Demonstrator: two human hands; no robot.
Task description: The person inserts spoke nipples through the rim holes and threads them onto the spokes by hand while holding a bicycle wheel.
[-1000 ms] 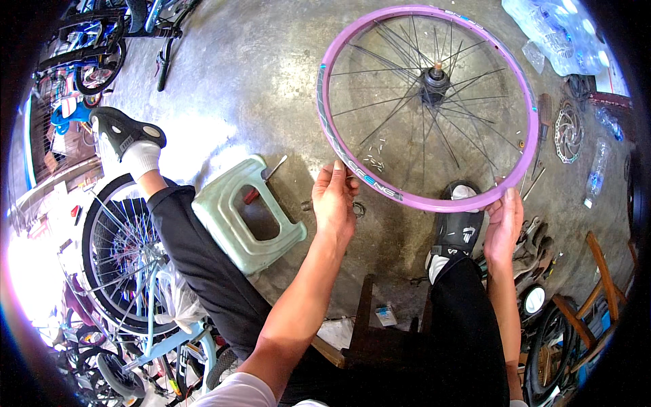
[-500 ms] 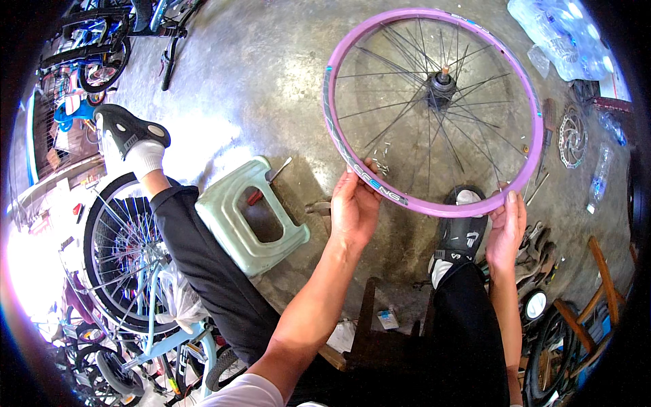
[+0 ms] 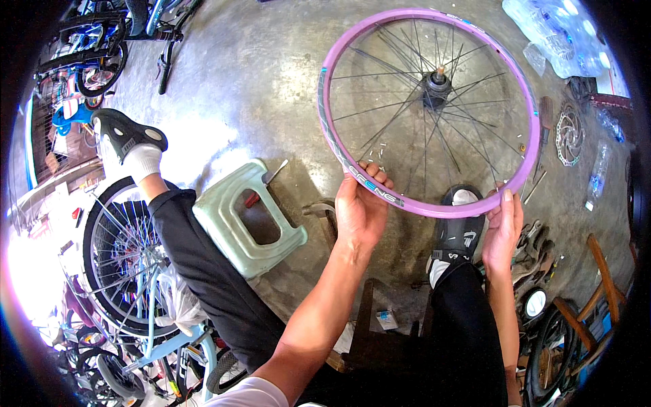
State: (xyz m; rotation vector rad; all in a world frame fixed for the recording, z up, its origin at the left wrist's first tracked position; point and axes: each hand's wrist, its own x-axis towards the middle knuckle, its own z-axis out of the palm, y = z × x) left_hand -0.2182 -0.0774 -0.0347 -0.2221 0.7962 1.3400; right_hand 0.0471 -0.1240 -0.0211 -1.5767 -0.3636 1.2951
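Observation:
A purple bicycle wheel rim (image 3: 441, 209) is held up in front of me by its near edge. My left hand (image 3: 361, 211) is closed around the near-left part, its fingertips curled over the inner edge. The near-right part is pinched by my right hand (image 3: 503, 230), thumb on top. Inside the rim sits a black hub (image 3: 436, 89) with a copper-coloured axle end. Thin black spokes fan out from it, and several end short of the rim. Small silver pieces (image 3: 381, 150) lie on the floor, seen through the wheel.
A pale green plastic stool (image 3: 224, 237) stands left of my left arm, a screwdriver (image 3: 277, 173) beside it. A brake disc (image 3: 569, 138) and plastic bottles (image 3: 598, 175) lie at the right. Hand tools (image 3: 532, 254) sit beyond my right hand. A light-blue bicycle (image 3: 146, 298) is at the lower left.
My left hand has shifted a little to the right along the rim, and more of its fingers now curl over the edge. The wheel has moved slightly left in view.

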